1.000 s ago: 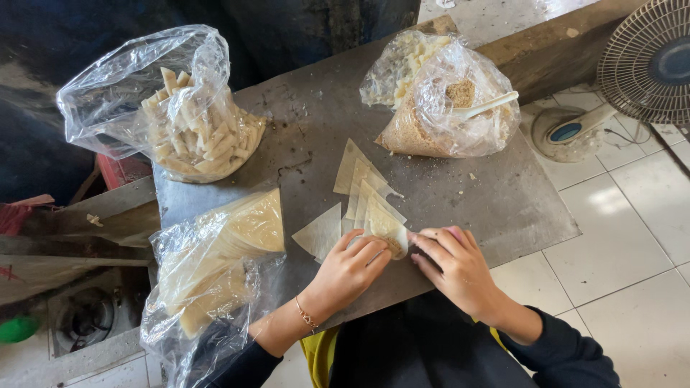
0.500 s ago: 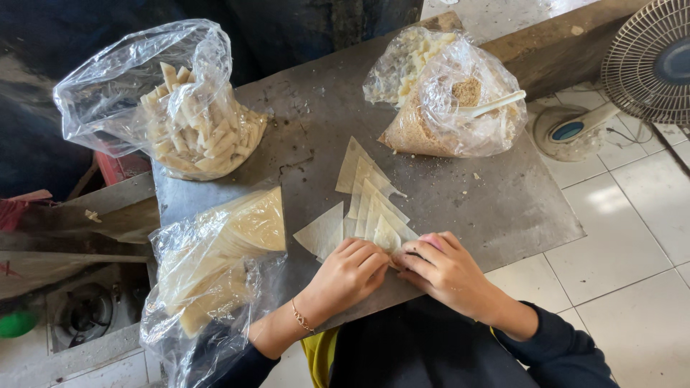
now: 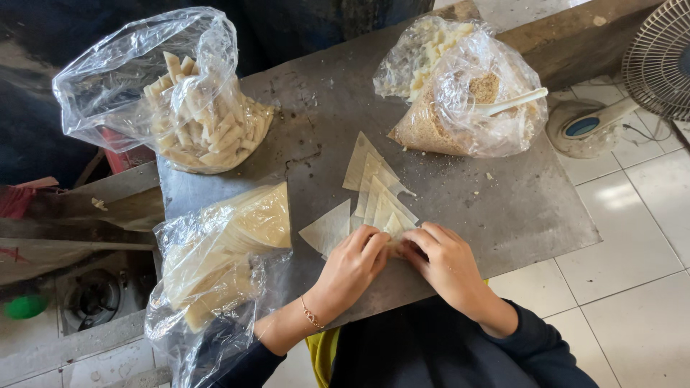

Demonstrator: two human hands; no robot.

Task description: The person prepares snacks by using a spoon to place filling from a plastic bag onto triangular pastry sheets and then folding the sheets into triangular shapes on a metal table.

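Both hands have drawn closer together since the earlier frames, fingertips now meeting over the nearest wrapper, and the head camera has shifted slightly. Left hand (image 3: 353, 263) and right hand (image 3: 444, 260) both pinch a small triangular pastry wrapper (image 3: 392, 228) at the near edge of the grey metal table (image 3: 503, 208); neither is clenched, and the fingers look curled lightly onto the dough. By the look of it, the step in hand is folding or rolling that one piece, and the next move would call for even pressure from both thumbs so the thin sheet does not tear. Just beyond lies a fan of triangular wrappers (image 3: 374, 179), roughly six, overlapping so the count is uncertain, plus one separate triangle (image 3: 328, 228) beside the left hand. Four clear plastic bags stand on the table: finished rolls (image 3: 208, 122) at the far left corner, stacked wrappers (image 3: 230, 237) at the near left, and two at the far right, one holding crumbly filling with a white spoon (image 3: 512, 102). One fan (image 3: 658, 54) stands on the floor.
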